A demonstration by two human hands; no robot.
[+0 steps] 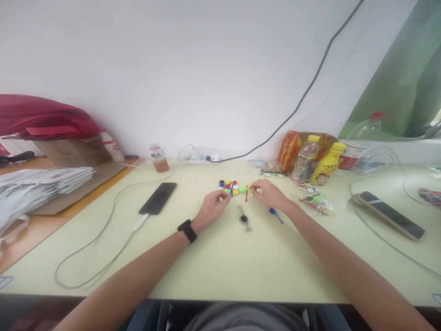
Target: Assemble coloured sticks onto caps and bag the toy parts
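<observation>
Both my hands rest on the pale table (220, 262) near a cluster of small coloured paint pots (231, 186). My left hand (212, 207), with a black watch on its wrist, is closed in a pinch on a thin blue and red stick next to the pots. My right hand (270, 193) is closed in a pinch on a small red stick piece (246, 193) just right of the pots. A small blue spoon-like piece (274, 213) lies under my right wrist. A small dark and clear piece (244, 218) lies between my hands.
A black phone (158, 197) on a white cable lies at left, another phone (391, 214) at right. Bottles (315, 161) and snack wrappers stand at back right, a small bottle (158, 157) and a power strip (198, 158) by the wall. Stacked papers (37, 181) lie far left.
</observation>
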